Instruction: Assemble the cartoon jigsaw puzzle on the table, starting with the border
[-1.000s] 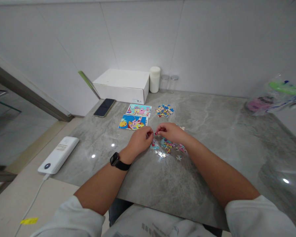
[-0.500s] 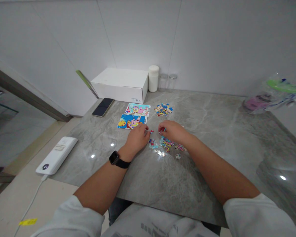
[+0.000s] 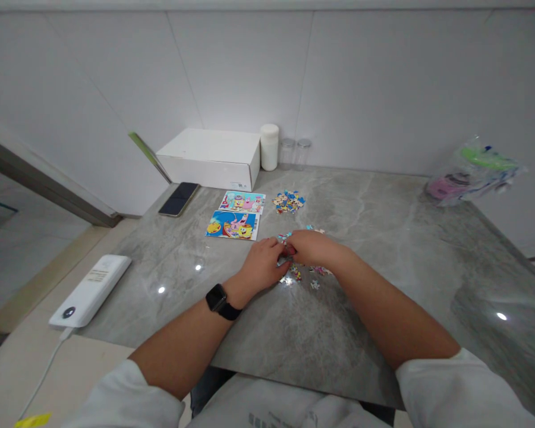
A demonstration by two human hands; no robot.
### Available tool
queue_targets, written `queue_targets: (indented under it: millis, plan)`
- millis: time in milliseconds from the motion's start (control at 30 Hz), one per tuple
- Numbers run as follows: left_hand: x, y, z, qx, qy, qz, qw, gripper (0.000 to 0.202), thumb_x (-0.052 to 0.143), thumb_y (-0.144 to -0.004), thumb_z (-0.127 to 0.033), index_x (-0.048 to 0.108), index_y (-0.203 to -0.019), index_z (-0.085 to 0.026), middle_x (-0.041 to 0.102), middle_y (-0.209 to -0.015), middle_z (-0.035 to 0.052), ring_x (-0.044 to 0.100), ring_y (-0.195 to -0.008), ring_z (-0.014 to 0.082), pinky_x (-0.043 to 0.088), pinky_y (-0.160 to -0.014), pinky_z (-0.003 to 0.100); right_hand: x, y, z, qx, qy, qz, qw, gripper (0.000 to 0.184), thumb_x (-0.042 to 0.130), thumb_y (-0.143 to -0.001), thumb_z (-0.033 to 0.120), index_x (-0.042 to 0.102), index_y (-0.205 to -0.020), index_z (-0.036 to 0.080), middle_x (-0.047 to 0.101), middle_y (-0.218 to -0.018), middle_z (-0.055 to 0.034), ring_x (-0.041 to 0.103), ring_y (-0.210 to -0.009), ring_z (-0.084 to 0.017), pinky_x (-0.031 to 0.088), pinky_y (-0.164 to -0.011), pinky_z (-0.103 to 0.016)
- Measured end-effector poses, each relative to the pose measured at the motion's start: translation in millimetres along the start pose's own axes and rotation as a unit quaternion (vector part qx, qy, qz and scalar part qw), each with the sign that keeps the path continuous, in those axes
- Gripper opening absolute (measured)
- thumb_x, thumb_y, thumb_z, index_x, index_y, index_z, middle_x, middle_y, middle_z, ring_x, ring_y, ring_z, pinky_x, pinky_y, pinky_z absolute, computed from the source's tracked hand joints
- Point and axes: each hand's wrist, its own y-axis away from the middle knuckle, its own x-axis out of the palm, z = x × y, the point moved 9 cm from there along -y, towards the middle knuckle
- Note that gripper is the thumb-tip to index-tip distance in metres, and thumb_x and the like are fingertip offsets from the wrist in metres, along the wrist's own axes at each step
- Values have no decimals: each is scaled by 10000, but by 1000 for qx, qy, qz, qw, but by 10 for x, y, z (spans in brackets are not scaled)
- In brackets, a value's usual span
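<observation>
My left hand [image 3: 264, 263] rests low over the near pile of small jigsaw puzzle pieces [image 3: 296, 273]. Its fingers are bent, with a gap between thumb and forefinger where some pale-blue pieces show. Close against it, my right hand [image 3: 311, 246] comes in from the right, fingertips pinched and pointing down. It seems to hold a puzzle piece, mostly hidden by the fingers. Both hands cover much of the pile. A single loose piece [image 3: 315, 285] lies nearest me, and more pieces [image 3: 315, 229] show beyond my right hand.
Two cartoon picture cards [image 3: 232, 224] lie left of a second puzzle-piece pile [image 3: 289, 202]. Behind stand a white box [image 3: 209, 172], a white bottle [image 3: 270, 148] and two clear jars [image 3: 302, 156]. A phone [image 3: 179, 199], a white power bank [image 3: 91, 291] and a plastic bag [image 3: 472, 172] sit farther out.
My left hand has moved right, off the picture cards and onto the near pieces, so both hands now meet. The view has tilted and shifted slightly.
</observation>
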Motion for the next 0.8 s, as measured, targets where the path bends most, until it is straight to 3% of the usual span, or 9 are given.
queue_targets:
  millis: [167,333,433,533,800]
  plan:
    - [-49,-26,94,-2,11,2,1000,136,634,-929,-210,755,-991,-205,698,-989,81,657,-925,226,506,-831,354,-2,-21,-100,0,-43,-6,999,209,640,-904,200,785,-1052,224,802,-1051,-76,724,-960,-218,430,-734,-256]
    - [-418,27,519,-56,51,-52,996,132,615,-935,-227,729,-996,-202,722,-1026,81,657,-997,236,506,-883,366,-87,-12,-134,14,-48,-76,996,247,648,-942,237,761,-1160,218,756,-1208,-104,689,-1104,-234,449,-856,-266]
    - [-367,110,669,-81,74,40,993,119,689,-888,-327,710,-895,-210,725,-908,44,650,-837,212,475,-724,322,-42,-7,89,-27,-65,-73,995,235,702,-941,337,765,-1139,228,752,-1187,-92,690,-1074,-227,453,-861,-265]
    - [-248,197,602,-64,50,109,991,192,763,-824,-389,701,-884,-218,715,-854,27,627,-745,205,424,-644,311,58,-4,303,-54,-62,-46,996,246,749,-905,381,776,-1090,221,760,-1149,-93,696,-1056,-236,456,-828,-265]
    - [-198,244,376,-29,17,112,993,201,763,-836,-320,693,-992,-213,719,-974,56,659,-846,229,464,-713,322,132,2,380,-72,-72,-29,994,136,744,-865,298,772,-975,223,779,-1087,-76,707,-987,-223,424,-734,-260]
